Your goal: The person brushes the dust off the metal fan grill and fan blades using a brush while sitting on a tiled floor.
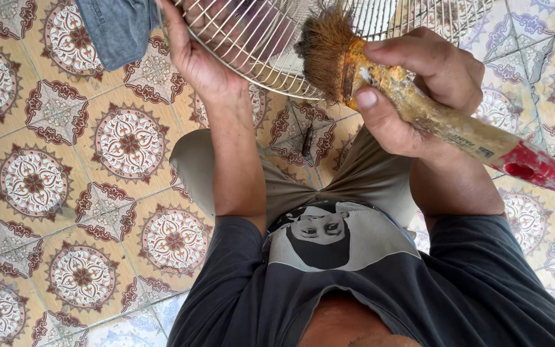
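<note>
Wire fan guard (271, 45) sits at twelve o'clock, its left rim gripped by the left hand (194, 58). Paintbrush (419, 109), clenched in the right hand (419, 83), lies long axis ten-to-four, bristles (324, 51) touching the guard at ten o'clock of those fingers.

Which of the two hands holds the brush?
The right hand grips the worn paintbrush with the red-tipped handle; the left hand only steadies the wire fan grille.
</note>
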